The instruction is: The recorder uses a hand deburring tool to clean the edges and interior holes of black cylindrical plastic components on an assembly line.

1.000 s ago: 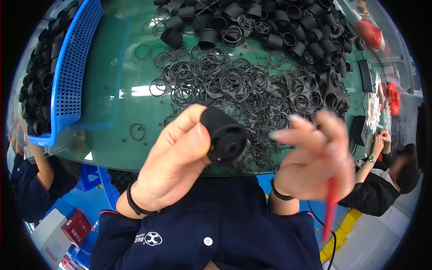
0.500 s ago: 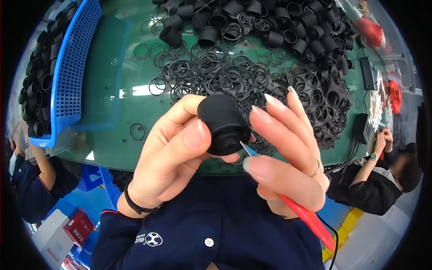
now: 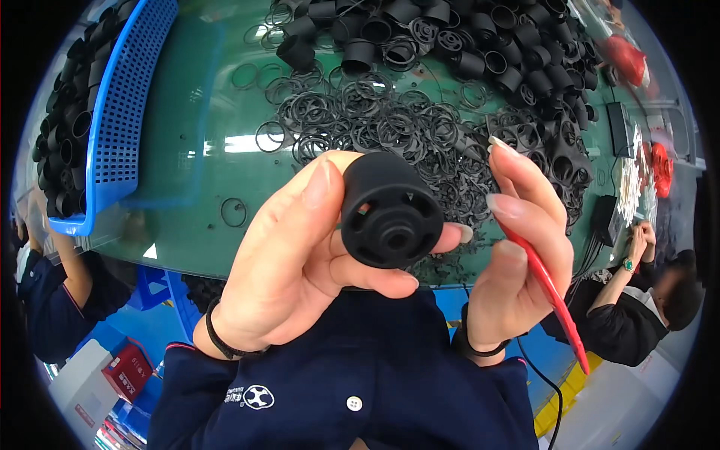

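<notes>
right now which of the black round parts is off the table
The black round part held up in the left hand, its holed face toward the camera. All the others lie on the green table or in the blue basket.

A green worktable [image 3: 202, 142] fills the upper part of the view, its surface shiny with a pale reflection. A blue perforated plastic basket [image 3: 124, 112] full of black cylindrical parts sits on it at the left. To the right of the basket, past a bare strip with a few stray rings, lies a wide heap of thin black rubber rings [image 3: 382, 127]. Beyond and right of the rings, well apart from the basket, is a pile of short black plastic cups [image 3: 487, 45].
</notes>
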`<action>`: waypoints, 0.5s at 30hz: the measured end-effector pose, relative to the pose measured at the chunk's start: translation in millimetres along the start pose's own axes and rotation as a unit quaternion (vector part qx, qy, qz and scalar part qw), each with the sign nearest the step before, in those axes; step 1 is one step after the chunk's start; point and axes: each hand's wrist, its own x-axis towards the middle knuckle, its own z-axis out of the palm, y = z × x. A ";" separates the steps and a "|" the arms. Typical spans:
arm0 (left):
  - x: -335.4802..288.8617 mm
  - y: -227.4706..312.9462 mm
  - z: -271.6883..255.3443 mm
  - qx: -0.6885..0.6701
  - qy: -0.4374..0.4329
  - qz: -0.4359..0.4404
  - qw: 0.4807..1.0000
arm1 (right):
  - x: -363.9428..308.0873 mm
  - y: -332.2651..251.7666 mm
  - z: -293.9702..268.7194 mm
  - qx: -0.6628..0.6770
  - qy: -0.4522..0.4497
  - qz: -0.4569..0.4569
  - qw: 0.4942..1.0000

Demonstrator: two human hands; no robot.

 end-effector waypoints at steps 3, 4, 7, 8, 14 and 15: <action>0.9 2.3 -0.6 0.064 -0.024 0.002 0.998 | -1.1 4.7 9.2 -0.002 0.069 0.028 0.997; 1.1 3.0 -1.6 0.059 -0.033 -0.003 0.998 | 0.1 5.6 10.9 -0.006 0.084 0.057 0.995; 1.6 1.7 -7.7 0.029 -0.007 0.009 0.999 | 6.9 15.1 19.6 -0.107 0.105 0.155 0.976; 3.0 1.5 -11.2 -0.007 -0.019 0.024 1.000 | 3.6 26.2 21.2 -0.166 0.082 0.150 0.971; 2.0 8.5 -36.9 0.031 -0.031 0.134 0.990 | 33.0 52.3 28.5 -0.288 -0.013 0.000 0.958; 0.7 11.0 -35.5 0.031 -0.035 0.140 0.989 | 37.1 61.3 33.4 -0.289 -0.025 -0.021 0.957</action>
